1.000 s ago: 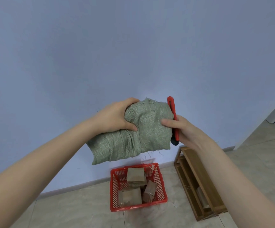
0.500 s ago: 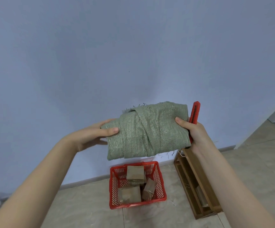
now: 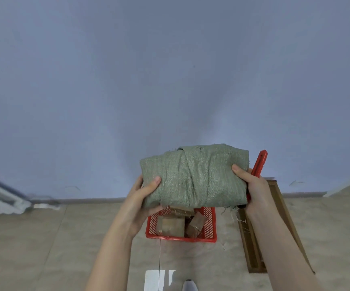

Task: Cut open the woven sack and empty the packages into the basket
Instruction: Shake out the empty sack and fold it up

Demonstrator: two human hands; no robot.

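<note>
Left hand (image 3: 140,200) and right hand (image 3: 253,190), whose grip also pinned a red utility knife (image 3: 260,160), clasped the bundled woven sack (image 3: 193,177) above the basket (image 3: 180,239) holding packages (image 3: 173,225); emptying looked done, setting it down next

Left hand (image 3: 140,198), right hand (image 3: 253,190) — both mid-grip.

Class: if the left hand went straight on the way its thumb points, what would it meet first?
The left hand grips the woven sack, so it meets that at once; beyond, probably the right hand, depth unclear.
</note>
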